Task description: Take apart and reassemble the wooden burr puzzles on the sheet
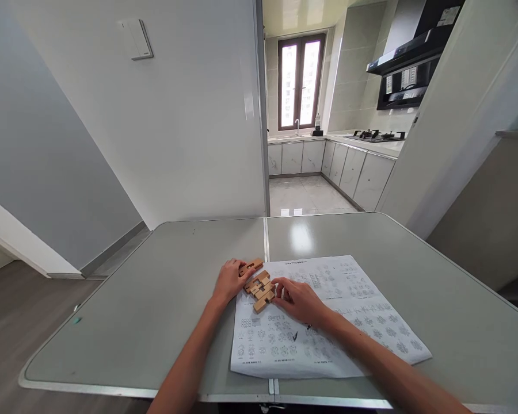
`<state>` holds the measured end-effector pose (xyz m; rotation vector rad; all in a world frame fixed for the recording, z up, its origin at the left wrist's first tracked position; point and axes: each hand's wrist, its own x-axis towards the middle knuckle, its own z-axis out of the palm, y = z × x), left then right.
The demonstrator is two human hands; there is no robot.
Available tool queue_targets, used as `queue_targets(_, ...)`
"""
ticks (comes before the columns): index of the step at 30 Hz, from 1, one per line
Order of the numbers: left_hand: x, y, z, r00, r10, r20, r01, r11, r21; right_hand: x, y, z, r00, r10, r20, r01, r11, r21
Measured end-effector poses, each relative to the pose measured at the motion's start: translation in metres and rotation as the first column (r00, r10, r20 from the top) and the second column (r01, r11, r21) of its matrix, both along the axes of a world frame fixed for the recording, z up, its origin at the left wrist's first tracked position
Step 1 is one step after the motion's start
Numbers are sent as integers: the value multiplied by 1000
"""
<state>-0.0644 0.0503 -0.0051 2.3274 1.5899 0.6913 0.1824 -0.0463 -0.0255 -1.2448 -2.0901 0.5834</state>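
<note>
A small cluster of notched wooden puzzle pieces (260, 290) lies at the upper left corner of a printed instruction sheet (349, 322) on a grey table (155, 299). My left hand (228, 280) rests to the left of the cluster, its fingers curled against one separate wooden piece (252, 266). My right hand (297, 298) lies on the sheet just right of the cluster, with its fingertips bent and touching the pieces' right edge. Neither hand lifts anything off the table.
The table has a seam down its middle (266, 241) and a metal rim. A white wall (176, 115) stands behind its left half. A doorway beyond opens to a kitchen with cabinets (354, 167) and a window (300, 80).
</note>
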Motion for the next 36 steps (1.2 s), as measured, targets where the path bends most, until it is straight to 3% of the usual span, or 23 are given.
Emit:
queue_targets(14,-1,-3,1,999,-31,-37,34,996,85,0,0,-1,1000,-3,-6,2,1000,-21)
queue_targets(36,1,-6,2,999,21,-47,-16,995,95,1,-1,2,1000,1,0,-1,1000,-5)
